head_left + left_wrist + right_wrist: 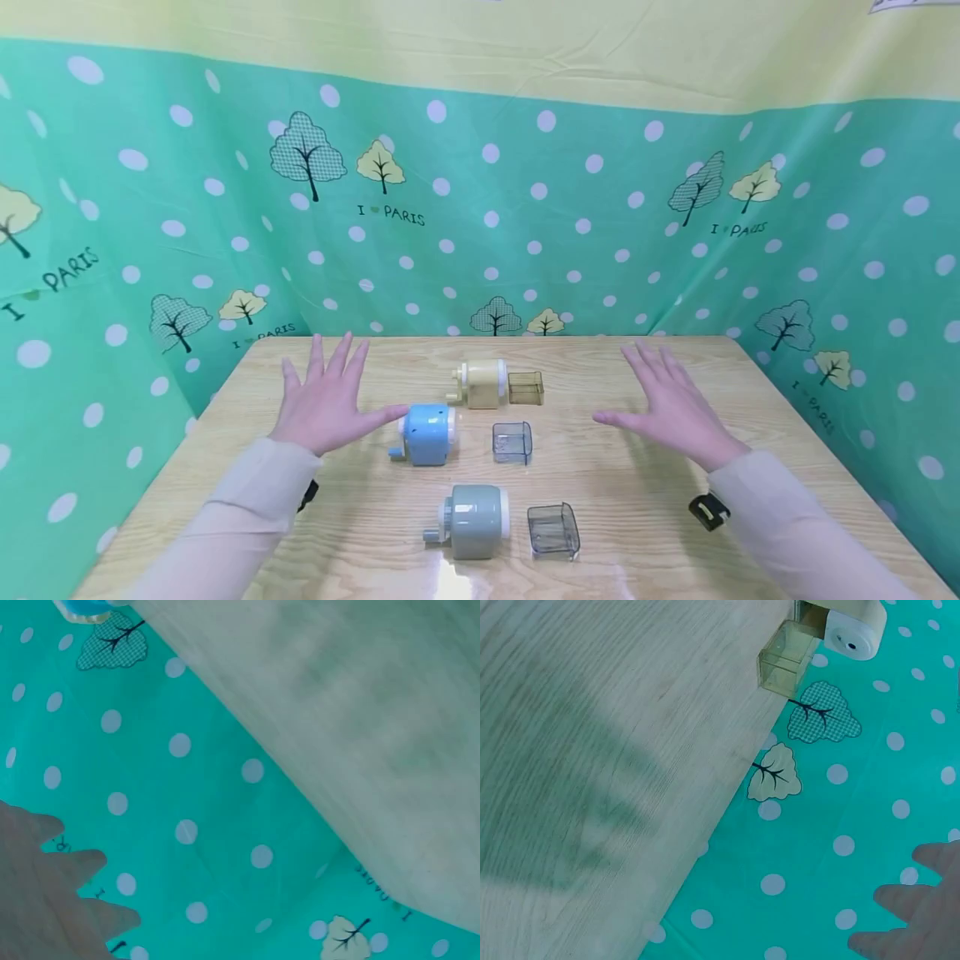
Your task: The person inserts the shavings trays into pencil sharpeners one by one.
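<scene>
My left hand (pixel 322 407) is held over the table's left side, fingers spread and straight, its thumb tip overlapping the blue pencil sharpener (pixel 428 435) in the head view. On the other side my right hand (pixel 670 408) is spread the same way, holding nothing. A cream pencil sharpener (pixel 482 384) lies at the back, with its amber clear drawer (pixel 526 388) beside it. Right of the blue one is a clear bluish drawer (pixel 512 442). Nearest me lies a grey pencil sharpener (pixel 476 522), with a smoky clear drawer (pixel 553 530) to its right. Each sharpener has a crank on its left.
The light wood table (pixel 360 533) is enclosed at the back and sides by a green dotted curtain (pixel 491 192) with printed trees. A dark wrist strap (pixel 708 511) shows at the right sleeve.
</scene>
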Demonstrator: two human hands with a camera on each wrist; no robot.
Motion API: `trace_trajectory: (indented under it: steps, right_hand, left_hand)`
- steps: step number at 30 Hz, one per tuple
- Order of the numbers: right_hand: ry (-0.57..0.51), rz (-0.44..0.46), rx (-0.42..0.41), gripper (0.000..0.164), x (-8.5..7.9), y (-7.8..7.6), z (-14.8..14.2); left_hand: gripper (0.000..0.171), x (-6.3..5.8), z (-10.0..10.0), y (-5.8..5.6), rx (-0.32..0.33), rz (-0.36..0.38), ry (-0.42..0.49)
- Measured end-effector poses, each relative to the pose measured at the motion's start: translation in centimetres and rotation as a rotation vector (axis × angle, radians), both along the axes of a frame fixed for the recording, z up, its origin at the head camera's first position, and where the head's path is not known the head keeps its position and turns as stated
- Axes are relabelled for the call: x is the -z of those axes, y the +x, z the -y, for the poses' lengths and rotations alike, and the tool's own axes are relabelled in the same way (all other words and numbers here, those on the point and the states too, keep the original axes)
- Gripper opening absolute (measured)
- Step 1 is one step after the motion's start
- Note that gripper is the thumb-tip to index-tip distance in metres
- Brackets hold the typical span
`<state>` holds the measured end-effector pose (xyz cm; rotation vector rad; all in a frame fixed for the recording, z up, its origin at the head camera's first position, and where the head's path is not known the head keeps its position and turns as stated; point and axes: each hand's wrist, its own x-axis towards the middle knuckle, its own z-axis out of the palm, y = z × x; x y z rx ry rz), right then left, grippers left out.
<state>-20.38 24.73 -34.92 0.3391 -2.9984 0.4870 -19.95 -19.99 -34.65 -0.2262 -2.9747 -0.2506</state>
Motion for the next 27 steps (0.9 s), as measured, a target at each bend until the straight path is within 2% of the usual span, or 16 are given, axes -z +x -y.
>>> trace_trajectory:
  steps: [9, 18, 23, 27]
  right_hand:
    - [-0.021, 0.019, -0.014, 0.114, -0.2, -1.7, 0.7]
    - [-0.105, 0.031, -0.035, 0.108, -0.4, -3.6, 2.0]
    - [-0.186, 0.045, -0.059, 0.099, 0.0, -5.0, 3.1]
    - [-0.247, 0.071, -0.064, 0.095, 0.6, -6.0, 4.0]
  left_hand:
    - [0.118, -1.3, -1.3, -2.4, 0.033, 0.025, 0.0]
    - [0.116, -2.0, -3.3, -4.7, 0.085, -0.003, -0.013]
    - [0.111, -2.1, -4.7, -5.5, 0.135, 0.007, 0.019]
    - [0.106, -2.1, -6.0, -5.7, 0.156, 0.048, 0.025]
